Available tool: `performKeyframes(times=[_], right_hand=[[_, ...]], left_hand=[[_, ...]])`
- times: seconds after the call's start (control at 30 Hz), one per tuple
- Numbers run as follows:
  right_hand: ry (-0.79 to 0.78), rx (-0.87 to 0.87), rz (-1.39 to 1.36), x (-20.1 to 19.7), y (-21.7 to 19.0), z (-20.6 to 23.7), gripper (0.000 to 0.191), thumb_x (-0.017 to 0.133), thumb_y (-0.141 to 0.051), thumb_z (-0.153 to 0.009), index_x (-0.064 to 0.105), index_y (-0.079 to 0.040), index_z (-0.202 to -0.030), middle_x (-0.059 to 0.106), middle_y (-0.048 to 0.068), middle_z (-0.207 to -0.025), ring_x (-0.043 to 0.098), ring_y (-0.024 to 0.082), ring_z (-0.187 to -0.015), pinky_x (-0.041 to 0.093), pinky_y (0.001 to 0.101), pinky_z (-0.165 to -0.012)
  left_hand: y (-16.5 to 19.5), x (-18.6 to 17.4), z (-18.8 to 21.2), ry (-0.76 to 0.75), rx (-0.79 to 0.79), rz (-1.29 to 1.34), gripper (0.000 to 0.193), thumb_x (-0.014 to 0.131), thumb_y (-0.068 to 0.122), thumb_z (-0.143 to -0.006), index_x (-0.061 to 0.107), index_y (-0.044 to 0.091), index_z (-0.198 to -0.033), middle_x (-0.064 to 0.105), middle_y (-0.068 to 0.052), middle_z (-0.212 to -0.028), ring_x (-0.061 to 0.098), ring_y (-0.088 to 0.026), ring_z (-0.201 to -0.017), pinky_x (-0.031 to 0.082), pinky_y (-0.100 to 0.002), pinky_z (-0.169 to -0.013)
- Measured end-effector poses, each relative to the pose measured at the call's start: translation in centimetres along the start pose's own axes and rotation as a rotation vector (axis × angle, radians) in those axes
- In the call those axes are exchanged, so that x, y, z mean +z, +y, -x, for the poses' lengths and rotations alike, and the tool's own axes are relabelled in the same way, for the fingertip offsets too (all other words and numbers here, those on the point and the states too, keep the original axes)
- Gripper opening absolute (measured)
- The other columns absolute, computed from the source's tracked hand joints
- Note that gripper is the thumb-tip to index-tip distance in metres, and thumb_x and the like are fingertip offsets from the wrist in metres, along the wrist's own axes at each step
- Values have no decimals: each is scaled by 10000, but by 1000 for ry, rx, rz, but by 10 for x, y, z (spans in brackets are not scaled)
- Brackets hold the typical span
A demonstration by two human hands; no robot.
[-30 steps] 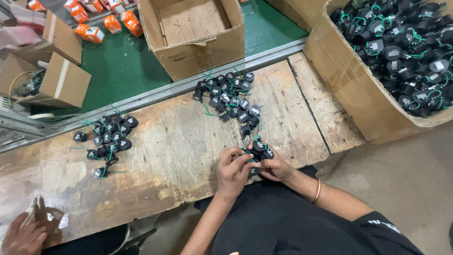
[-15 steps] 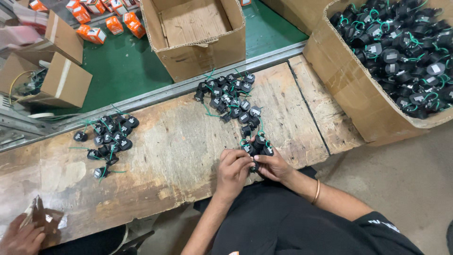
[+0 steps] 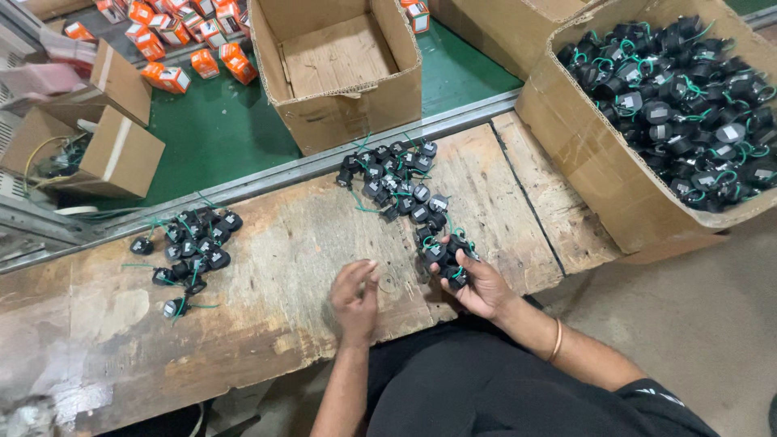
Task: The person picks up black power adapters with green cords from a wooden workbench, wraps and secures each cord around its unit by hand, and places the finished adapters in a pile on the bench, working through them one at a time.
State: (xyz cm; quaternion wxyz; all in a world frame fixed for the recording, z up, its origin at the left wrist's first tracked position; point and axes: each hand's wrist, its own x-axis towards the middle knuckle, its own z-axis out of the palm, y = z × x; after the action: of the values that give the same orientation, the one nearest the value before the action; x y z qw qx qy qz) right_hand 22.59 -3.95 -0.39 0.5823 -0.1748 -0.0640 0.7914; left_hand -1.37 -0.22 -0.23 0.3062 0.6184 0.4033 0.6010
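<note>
Right hand (image 3: 483, 285) cups a bunch of small black plug parts (image 3: 443, 257) with green ties at the wooden bench (image 3: 307, 243) front edge. Left hand (image 3: 356, 293) half-curled, fingertips pinched, contents unclear. Parts look light, rigid, tangle-prone; grip by body, not ties. Second pile (image 3: 190, 247) left, open carton (image 3: 340, 73) behind, full box (image 3: 672, 113) right.

Both forearms are bare. A thin copper-coloured bangle (image 3: 556, 340) circles the wrist behind the right hand (image 3: 484, 285). Black clothing covers the lap and torso at lower right, with a small pale marking.
</note>
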Motion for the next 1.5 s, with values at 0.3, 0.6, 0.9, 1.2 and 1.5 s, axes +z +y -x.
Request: performKeyframes(times=[0.3,0.6,0.9,1.2,1.5], right_hand=[[-156,-876,361,73,-122,42,370,721,-31,-1059,522,-168,-1339,545,84,-1255,652,189,-990,600,276,-728],[484,-1691,2008,90,-252,14,707,825,98,-828,434,35,-1414,503,183,-1334,607,349,-1159,511,389,-983],[108,-1367,1465,48,-164,-4,200,659,99,-1040,602,-32,-1180,591,56,-1154,647,116,-1024,562,236,-897],[-507,-612,1529,37,21,6,152,704,-7,-901,692,4,-1052,717,119,-1004,721,247,-929,588,352,-800],[-334,-457,1477,-9,26,7,233,747,-63,-928,712,-50,-1159,700,43,-918,630,126,-739,514,266,-666]], left_hand=[[-8,0,9,14,-47,-132,182,741,29,-931,770,61,-1108,740,-99,-1076,700,-192,-962,553,-270,-832],[1,6,-1,-80,-71,-115,212,762,35,-892,761,73,-1100,729,-104,-1091,710,-175,-882,578,-274,-750],[0,7,-6,-66,-140,-134,250,753,35,-888,748,61,-1137,721,-114,-1151,708,-199,-939,584,-308,-824],[18,53,-36,-407,224,-429,631,830,181,-739,608,37,-1312,592,-252,-1364,488,-429,-1280,374,-504,-1069],[4,43,-24,-213,-41,-407,330,794,101,-843,646,54,-1134,699,-125,-1186,662,-334,-1127,534,-427,-949]])
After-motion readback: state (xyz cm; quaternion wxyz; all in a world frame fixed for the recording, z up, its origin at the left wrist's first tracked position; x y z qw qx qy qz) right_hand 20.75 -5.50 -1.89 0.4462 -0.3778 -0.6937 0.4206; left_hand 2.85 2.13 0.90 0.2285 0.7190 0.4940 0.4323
